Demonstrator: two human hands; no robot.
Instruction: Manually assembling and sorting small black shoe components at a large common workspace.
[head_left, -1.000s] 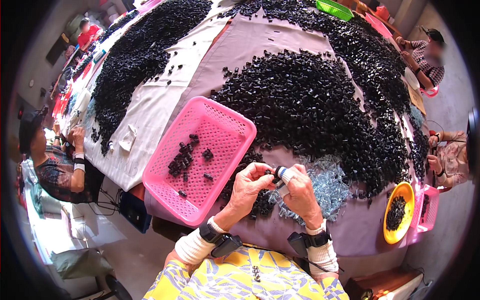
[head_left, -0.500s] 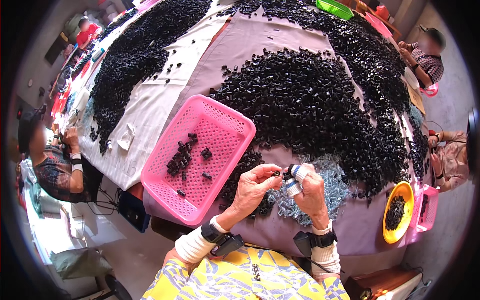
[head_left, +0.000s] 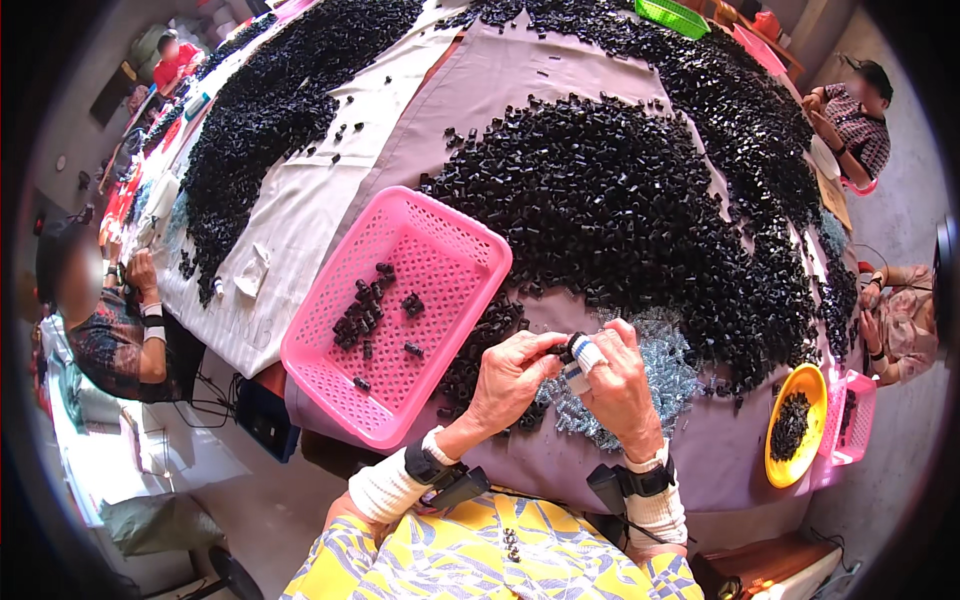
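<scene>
My left hand [head_left: 503,388] pinches a small black plastic piece [head_left: 560,349] between thumb and fingertips. Against it presses my right hand [head_left: 622,392], its fingers closed and wrapped in striped white, blue and black finger covers [head_left: 583,358]; what lies in its grip is too small to make out. Beneath both hands is a pile of small clear bluish pieces [head_left: 655,365]. A large heap of black plastic pieces [head_left: 590,200] spreads just beyond. Left of my hands, a pink perforated basket [head_left: 440,262] holds several black parts.
A yellow bowl [head_left: 820,440] of black bits and a small pink basket [head_left: 858,440] stand at the right edge. More black heaps [head_left: 270,110] cover the far cloth. People sit around the table on both sides. A green basket [head_left: 670,16] is at the far side.
My hands have come together, so the gap between their fingertips has closed. My right fingers have shifted slightly left and up against the black piece. The basket's contents look the same.
</scene>
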